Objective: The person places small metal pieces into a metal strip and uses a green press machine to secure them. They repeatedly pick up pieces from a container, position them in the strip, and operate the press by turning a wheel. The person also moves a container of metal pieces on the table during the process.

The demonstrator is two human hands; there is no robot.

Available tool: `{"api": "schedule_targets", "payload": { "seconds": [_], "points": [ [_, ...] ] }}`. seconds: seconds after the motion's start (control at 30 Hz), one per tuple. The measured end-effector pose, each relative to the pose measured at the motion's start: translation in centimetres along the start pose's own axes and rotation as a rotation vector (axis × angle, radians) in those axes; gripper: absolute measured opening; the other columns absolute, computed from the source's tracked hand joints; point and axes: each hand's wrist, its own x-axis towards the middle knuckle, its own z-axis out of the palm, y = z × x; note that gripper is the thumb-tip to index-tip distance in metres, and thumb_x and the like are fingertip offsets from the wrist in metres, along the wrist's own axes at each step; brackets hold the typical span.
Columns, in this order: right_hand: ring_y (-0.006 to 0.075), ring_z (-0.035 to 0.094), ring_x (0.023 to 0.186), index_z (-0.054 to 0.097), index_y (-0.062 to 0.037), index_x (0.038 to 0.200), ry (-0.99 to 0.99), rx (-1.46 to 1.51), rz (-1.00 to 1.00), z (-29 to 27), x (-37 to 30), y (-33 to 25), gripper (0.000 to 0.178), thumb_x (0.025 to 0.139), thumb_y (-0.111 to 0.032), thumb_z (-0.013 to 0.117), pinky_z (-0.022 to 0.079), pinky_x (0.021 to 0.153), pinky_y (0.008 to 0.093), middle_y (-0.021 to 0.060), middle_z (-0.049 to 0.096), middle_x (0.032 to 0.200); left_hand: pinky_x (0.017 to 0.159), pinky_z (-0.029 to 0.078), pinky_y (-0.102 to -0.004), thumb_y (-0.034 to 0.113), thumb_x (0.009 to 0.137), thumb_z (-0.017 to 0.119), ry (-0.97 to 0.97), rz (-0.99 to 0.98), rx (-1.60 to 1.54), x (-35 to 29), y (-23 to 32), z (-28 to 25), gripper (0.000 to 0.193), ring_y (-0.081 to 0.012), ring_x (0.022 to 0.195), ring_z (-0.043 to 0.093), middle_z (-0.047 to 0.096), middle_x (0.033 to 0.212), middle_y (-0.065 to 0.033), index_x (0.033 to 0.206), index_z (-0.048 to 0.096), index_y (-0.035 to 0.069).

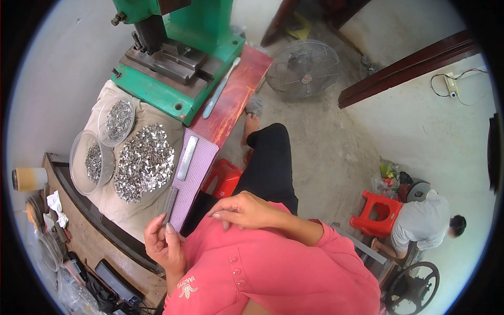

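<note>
My left hand is low on the left, thumb and forefinger closed at the near end of a narrow grey metal strip. The strip runs along the left edge of a lilac textured mat. In front of my pink shirt, my right hand has its fingers bent and drawn together; whatever they may hold is too small to make out. A second, brighter metal bar lies on the mat. Beside it, a heap of small shiny metal pieces is spread on a beige cloth.
Two clear plastic bowls hold metal pieces. Beyond stands a green press, with a pale blue-handled brush alongside. A floor fan is farther off. At right, another person sits near a red stool.
</note>
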Motion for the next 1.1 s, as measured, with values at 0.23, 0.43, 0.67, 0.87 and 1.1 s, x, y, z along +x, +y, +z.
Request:
{"api": "schedule_targets", "payload": {
  "seconds": [0.23, 0.43, 0.67, 0.87, 1.1],
  "points": [
    [0.007, 0.055, 0.05, 0.07, -0.0054, 0.115, 0.02, 0.128, 0.059, -0.2, 0.3, 0.3, 0.028, 0.1, -0.025, 0.056, 0.044, 0.049, 0.0238, 0.0031, 0.07, 0.069, 0.046, 0.036, -0.0185, 0.002, 0.097, 0.054, -0.008, 0.02, -0.01, 0.5, 0.4, 0.2, 0.023, -0.0053, 0.048, 0.049, 0.055, 0.063, -0.0022, 0.118, 0.054, -0.006],
    [0.0051, 0.052, 0.048, 0.071, -0.0062, 0.115, 0.053, 0.253, 0.095, -0.6, 0.4, 0.7, 0.028, 0.101, -0.025, 0.055, 0.041, 0.045, 0.0214, 0.003, 0.069, 0.069, 0.046, 0.038, -0.019, 0.001, 0.096, 0.053, -0.042, 0.054, -0.042, 0.8, -0.1, 0.4, 0.023, -0.0055, 0.048, 0.049, 0.057, 0.07, -0.0033, 0.119, 0.054, -0.007],
    [0.0049, 0.054, 0.049, 0.07, -0.0049, 0.115, 0.084, 0.22, 0.114, -0.4, 0.9, 0.4, 0.026, 0.1, -0.021, 0.056, 0.04, 0.043, 0.0199, 0.0026, 0.068, 0.069, 0.051, 0.04, -0.0196, -0.006, 0.092, 0.053, -0.081, 0.039, -0.023, 0.6, -0.3, 0.2, 0.025, -0.005, 0.052, 0.053, 0.058, 0.065, -0.0007, 0.116, 0.059, -0.005],
    [0.0038, 0.05, 0.046, 0.07, -0.0028, 0.114, 0.149, 0.265, 0.047, -0.1, 0.7, 1.8, 0.029, 0.101, -0.025, 0.056, 0.038, 0.043, 0.0205, 0.0032, 0.067, 0.065, 0.047, 0.041, -0.0204, -0.002, 0.097, 0.051, -0.18, 0.18, 0.065, 1.1, -0.2, 0.1, 0.022, -0.0058, 0.048, 0.05, 0.054, 0.066, -0.0008, 0.117, 0.056, -0.007],
    [0.004, 0.052, 0.046, 0.069, -0.0026, 0.114, 0.125, 0.281, 0.06, -0.1, 1.2, 1.1, 0.028, 0.102, -0.024, 0.055, 0.04, 0.044, 0.0204, 0.0034, 0.067, 0.066, 0.05, 0.039, -0.0195, -0.007, 0.092, 0.052, -0.087, 0.081, -0.054, 0.6, 0.0, 0.6, 0.024, -0.0048, 0.051, 0.052, 0.058, 0.064, -0.0024, 0.114, 0.059, -0.008]
  ]
}}
